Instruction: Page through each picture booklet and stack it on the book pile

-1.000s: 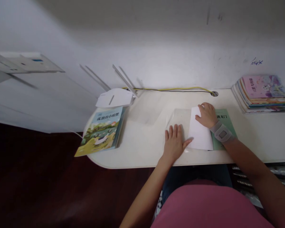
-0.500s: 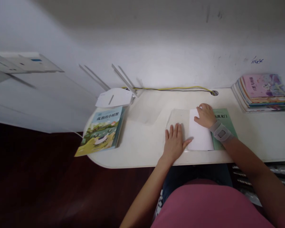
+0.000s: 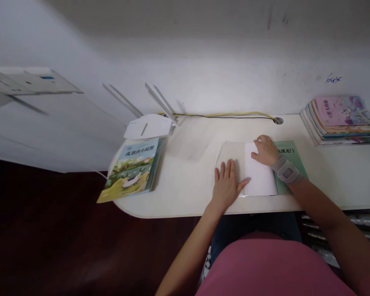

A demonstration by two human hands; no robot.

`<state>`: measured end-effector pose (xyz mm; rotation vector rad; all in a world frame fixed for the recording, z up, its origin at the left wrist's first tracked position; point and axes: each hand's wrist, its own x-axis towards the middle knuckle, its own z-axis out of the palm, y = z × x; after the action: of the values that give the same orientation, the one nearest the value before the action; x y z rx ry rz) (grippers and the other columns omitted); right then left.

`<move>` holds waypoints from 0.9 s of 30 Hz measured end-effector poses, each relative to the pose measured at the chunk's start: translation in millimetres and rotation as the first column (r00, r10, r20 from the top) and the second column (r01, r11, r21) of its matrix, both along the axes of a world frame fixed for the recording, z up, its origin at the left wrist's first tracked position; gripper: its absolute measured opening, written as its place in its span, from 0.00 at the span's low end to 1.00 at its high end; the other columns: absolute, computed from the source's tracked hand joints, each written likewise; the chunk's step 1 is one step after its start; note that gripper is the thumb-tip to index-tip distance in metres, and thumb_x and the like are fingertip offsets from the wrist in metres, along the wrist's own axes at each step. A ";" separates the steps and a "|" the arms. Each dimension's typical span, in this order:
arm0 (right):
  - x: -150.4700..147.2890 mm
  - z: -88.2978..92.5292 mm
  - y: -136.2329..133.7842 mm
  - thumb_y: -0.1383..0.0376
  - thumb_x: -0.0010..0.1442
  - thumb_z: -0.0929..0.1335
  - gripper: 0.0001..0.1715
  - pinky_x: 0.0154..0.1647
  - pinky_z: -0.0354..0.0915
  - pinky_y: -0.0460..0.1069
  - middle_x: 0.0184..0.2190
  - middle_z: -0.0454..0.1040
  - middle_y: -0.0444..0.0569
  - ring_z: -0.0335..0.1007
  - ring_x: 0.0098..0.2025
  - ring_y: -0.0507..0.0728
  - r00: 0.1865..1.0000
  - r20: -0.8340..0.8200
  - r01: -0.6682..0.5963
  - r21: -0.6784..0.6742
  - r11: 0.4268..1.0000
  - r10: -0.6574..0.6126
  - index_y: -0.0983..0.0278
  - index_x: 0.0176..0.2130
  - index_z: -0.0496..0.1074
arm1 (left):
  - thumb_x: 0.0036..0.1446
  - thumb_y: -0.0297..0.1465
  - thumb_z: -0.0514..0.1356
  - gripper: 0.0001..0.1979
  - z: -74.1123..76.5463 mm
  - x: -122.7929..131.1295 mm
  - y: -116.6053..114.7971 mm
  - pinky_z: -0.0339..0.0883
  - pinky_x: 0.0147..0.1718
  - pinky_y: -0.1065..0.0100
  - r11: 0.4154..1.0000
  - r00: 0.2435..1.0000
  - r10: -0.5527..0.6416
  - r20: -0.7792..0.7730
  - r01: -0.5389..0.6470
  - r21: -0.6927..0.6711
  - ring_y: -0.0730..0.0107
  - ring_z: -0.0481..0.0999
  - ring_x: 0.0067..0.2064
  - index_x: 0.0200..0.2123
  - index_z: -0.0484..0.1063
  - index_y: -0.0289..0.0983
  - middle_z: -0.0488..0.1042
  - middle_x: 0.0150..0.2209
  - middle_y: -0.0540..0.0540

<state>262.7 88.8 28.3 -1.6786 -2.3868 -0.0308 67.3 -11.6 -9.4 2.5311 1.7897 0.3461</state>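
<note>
presently, both hands are seen at the near side of a white desk (image 3: 185,193). the left hand (image 3: 225,186) is laid flat, palm down, its four fingers held close together and its thumb stretched wide to the right. clear plastic (image 3: 234,152) is pressed beneath it, and the left edge of a white sheet (image 3: 260,181) is reached by the thumb tip. the right hand (image 3: 267,150) is set on the far part of that sheet, fingers bent, thumb pointed left; whether the paper is pinched or only pressed cannot be told. a pale band (image 3: 286,170) is worn on the right wrist.

a green book (image 3: 291,160) is placed at the near side, right of the desk's middle; its right strip, with dark characters, is left uncovered beside the white sheet, and is crossed by the wrist.

at the left end, a picture book (image 3: 129,170) is laid aslant, its near left corner overhanging the desk edge. just beyond it a white router (image 3: 149,126) is noted, antennas raised. a yellow cable (image 3: 234,114) and a black one are run along the wall to a round hole (image 3: 279,121). at far right, books are piled in a stack (image 3: 342,119), topped by a pink cover. blue handwriting (image 3: 333,78) is found on the wall above.
</note>
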 end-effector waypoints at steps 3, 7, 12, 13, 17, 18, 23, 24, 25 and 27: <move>0.1 -0.3 0.0 0.63 0.53 0.66 0.18 0.51 0.56 0.55 0.47 0.66 0.61 0.58 0.50 0.65 1.000 -0.006 0.001 -0.003 1.000 -0.001 0.71 0.43 0.72 | 0.60 0.54 0.40 0.42 0.0 -0.2 -0.1 0.48 0.59 0.41 1.000 1.000 -0.003 -0.003 0.003 -0.002 0.43 0.48 0.66 0.66 0.44 0.28 0.53 0.65 0.29; -1.7 -0.6 -1.4 0.63 0.54 0.66 0.18 0.51 0.56 0.55 0.46 0.67 0.60 0.58 0.49 0.65 1.000 -0.029 0.006 0.030 1.000 -0.005 0.70 0.43 0.71 | 0.60 0.54 0.39 0.43 -0.2 -0.4 -0.1 0.48 0.60 0.41 1.000 1.000 -0.006 -0.004 0.005 -0.007 0.43 0.48 0.66 0.66 0.45 0.27 0.53 0.64 0.29; -3.0 -1.3 -2.0 0.63 0.55 0.65 0.17 0.51 0.56 0.55 0.47 0.66 0.61 0.58 0.50 0.65 0.999 -0.013 0.031 0.016 0.999 -0.031 0.70 0.43 0.72 | 0.60 0.54 0.39 0.42 -1.1 -1.1 0.2 0.48 0.59 0.41 1.000 1.000 -0.013 -0.004 0.013 -0.004 0.43 0.48 0.66 0.66 0.44 0.28 0.53 0.64 0.29; -2.5 -1.5 -1.7 0.63 0.56 0.65 0.17 0.51 0.56 0.55 0.47 0.66 0.61 0.58 0.50 0.65 1.000 -0.004 0.030 0.007 1.000 -0.030 0.71 0.43 0.72 | 0.60 0.54 0.40 0.42 -1.4 -1.1 0.3 0.48 0.59 0.42 1.000 1.000 -0.012 -0.008 0.012 -0.004 0.43 0.48 0.66 0.66 0.44 0.27 0.53 0.64 0.29; -0.5 -3.4 0.1 0.63 0.57 0.65 0.17 0.52 0.54 0.55 0.48 0.66 0.59 0.58 0.50 0.64 1.000 -0.012 -0.018 -0.006 1.000 0.018 0.69 0.45 0.72 | 0.60 0.53 0.41 0.42 -1.4 -0.5 0.0 0.48 0.60 0.42 1.000 0.999 -0.014 -0.040 0.015 0.005 0.44 0.48 0.67 0.66 0.44 0.27 0.54 0.64 0.29; -0.5 -4.1 0.3 0.63 0.57 0.65 0.17 0.52 0.54 0.55 0.48 0.66 0.59 0.58 0.50 0.63 1.000 -0.024 -0.020 -0.002 1.000 0.020 0.68 0.45 0.72 | 0.60 0.54 0.41 0.42 -0.8 -0.2 -0.3 0.48 0.60 0.42 1.000 0.999 -0.016 -0.051 0.016 0.005 0.44 0.47 0.67 0.66 0.44 0.28 0.53 0.64 0.29; -4.4 -6.5 -2.4 0.63 0.58 0.65 0.17 0.50 0.55 0.56 0.46 0.67 0.59 0.59 0.48 0.63 0.996 -0.069 0.066 0.043 0.997 -0.063 0.66 0.46 0.71 | 0.59 0.56 0.40 0.43 4.6 1.0 -2.5 0.48 0.59 0.42 0.999 0.995 -0.033 -0.091 0.032 -0.014 0.39 0.48 0.66 0.66 0.47 0.30 0.52 0.66 0.32; -5.1 -6.2 -3.8 0.64 0.58 0.65 0.17 0.51 0.55 0.56 0.46 0.67 0.59 0.60 0.48 0.63 0.995 -0.073 0.073 0.052 0.996 -0.069 0.66 0.46 0.72 | 0.58 0.56 0.41 0.43 5.6 1.2 -2.9 0.48 0.59 0.41 0.999 0.995 -0.038 -0.097 0.036 -0.017 0.39 0.48 0.66 0.66 0.48 0.31 0.52 0.66 0.33; -5.4 -5.8 -5.3 0.64 0.58 0.65 0.16 0.52 0.55 0.57 0.47 0.67 0.59 0.59 0.49 0.63 0.996 -0.074 0.063 0.061 0.996 -0.058 0.65 0.45 0.73 | 0.58 0.56 0.41 0.42 6.3 1.4 -3.4 0.48 0.59 0.41 0.999 0.994 -0.040 -0.103 0.038 -0.020 0.38 0.48 0.66 0.66 0.49 0.32 0.52 0.66 0.34; -4.3 -4.0 -7.5 0.63 0.60 0.64 0.14 0.56 0.51 0.60 0.52 0.66 0.58 0.57 0.54 0.64 0.998 -0.063 -0.008 0.074 0.997 0.013 0.63 0.42 0.75 | 0.57 0.57 0.42 0.43 6.8 1.7 -4.0 0.48 0.59 0.41 0.999 0.993 -0.040 -0.112 0.037 -0.026 0.37 0.48 0.66 0.65 0.51 0.33 0.52 0.66 0.34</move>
<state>258.4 81.3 24.3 -1.6102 -2.3188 -0.0621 69.0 -15.5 -2.6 2.6139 1.7664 0.1824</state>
